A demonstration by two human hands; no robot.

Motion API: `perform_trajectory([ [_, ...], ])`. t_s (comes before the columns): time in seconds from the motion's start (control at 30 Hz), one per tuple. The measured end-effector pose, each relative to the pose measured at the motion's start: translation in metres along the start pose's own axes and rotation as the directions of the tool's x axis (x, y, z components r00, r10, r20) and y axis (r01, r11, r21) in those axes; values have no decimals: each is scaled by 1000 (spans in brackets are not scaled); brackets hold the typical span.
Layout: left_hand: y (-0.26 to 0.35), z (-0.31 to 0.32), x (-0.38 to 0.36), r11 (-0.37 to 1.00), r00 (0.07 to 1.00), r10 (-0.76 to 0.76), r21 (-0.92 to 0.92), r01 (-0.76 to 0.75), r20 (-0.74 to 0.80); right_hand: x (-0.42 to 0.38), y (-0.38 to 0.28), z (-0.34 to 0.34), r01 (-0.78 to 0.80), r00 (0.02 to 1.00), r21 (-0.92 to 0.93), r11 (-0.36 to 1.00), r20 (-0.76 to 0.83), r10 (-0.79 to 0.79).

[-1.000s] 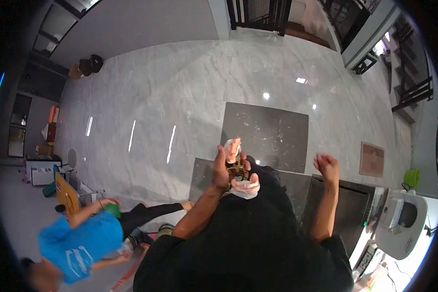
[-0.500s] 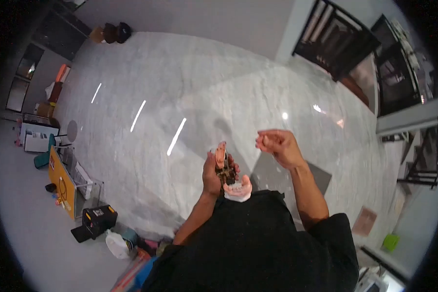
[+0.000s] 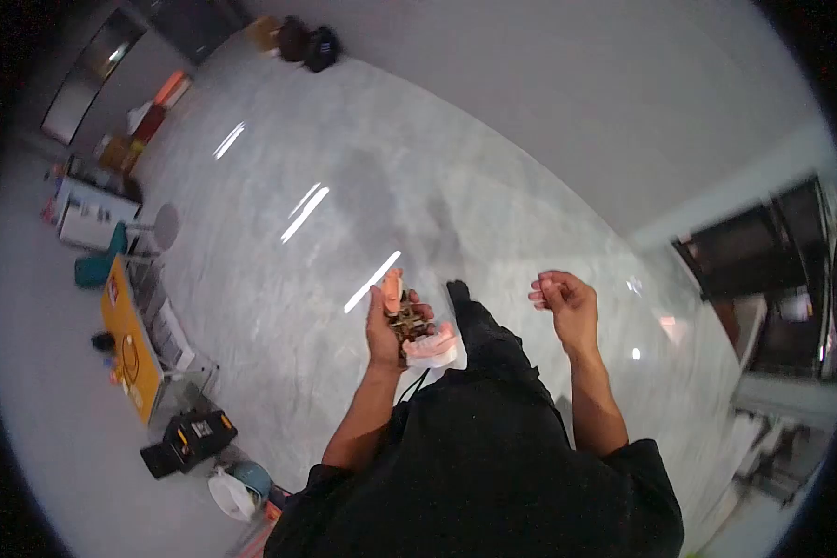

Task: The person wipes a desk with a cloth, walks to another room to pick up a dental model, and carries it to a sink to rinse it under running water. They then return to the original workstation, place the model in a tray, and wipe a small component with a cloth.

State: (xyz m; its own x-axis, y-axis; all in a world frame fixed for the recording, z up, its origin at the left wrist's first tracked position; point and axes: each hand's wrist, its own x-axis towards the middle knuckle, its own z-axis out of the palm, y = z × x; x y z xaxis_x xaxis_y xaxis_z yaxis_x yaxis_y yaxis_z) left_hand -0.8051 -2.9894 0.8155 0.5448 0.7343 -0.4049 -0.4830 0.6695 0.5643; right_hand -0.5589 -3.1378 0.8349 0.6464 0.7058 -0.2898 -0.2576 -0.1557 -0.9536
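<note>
A dental model with a metal frame [image 3: 407, 323] rests in my left hand [image 3: 381, 337], whose fingers wrap round the frame. Its orange-pink part [image 3: 393, 290] points away from me, and its pink and white part [image 3: 432, 347] lies nearer my body, swung apart from the other. Off to the right, my right hand [image 3: 567, 296] is raised above the floor with its fingers curled together; anything between the fingertips is too small to make out.
Yellow-topped table [image 3: 132, 339] at the left, with a black toolbox [image 3: 195, 437] and a white bucket [image 3: 234, 493] below it. A round stool [image 3: 166, 227] stands beyond. Dark bags [image 3: 321, 48] lie by the far wall. Dark racks [image 3: 758, 242] stand at the right.
The view has turned, so the racks sit farther right and lower. One leg now shows stretched forward. The model is still in my left hand, and my right hand is farther from it.
</note>
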Motion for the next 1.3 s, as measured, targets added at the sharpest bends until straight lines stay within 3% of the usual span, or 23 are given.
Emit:
perform_trajectory([
  [0.13,58,-13,106,981,924,77,-136,-138,-375,102,-11,136,148,981,8,989,125,-148],
  [0.2,95,-10,144,963,865,81,-186,-196,-495,134,-23,212,258,936,127,958,214,-280],
  [0.33,180,-5,235,950,863,220,-102,-296,-454,241,-54,343,225,904,181,957,328,-275],
  [0.43,227,-18,284,934,854,307,-39,-354,-420,302,-60,417,136,888,331,934,377,-263],
  [0.6,359,-50,395,929,876,292,-102,-355,-384,428,-87,563,71,896,283,956,404,-187],
  [0.67,373,-63,426,939,866,299,-37,-341,-400,458,-75,584,41,910,281,959,387,-152],
  [0.87,506,-74,570,944,858,330,165,-287,-394,608,-109,714,23,919,278,960,373,-130],
  [1.07,640,-103,714,881,727,473,278,-383,-497,744,-130,872,-29,890,268,963,445,-97],
  [1.2,727,-138,805,789,565,614,439,-429,-552,830,-151,996,-94,833,194,976,552,-29],
  [1.3,801,-164,855,762,532,645,508,-401,-548,884,-166,1083,-152,788,150,977,616,28],
])
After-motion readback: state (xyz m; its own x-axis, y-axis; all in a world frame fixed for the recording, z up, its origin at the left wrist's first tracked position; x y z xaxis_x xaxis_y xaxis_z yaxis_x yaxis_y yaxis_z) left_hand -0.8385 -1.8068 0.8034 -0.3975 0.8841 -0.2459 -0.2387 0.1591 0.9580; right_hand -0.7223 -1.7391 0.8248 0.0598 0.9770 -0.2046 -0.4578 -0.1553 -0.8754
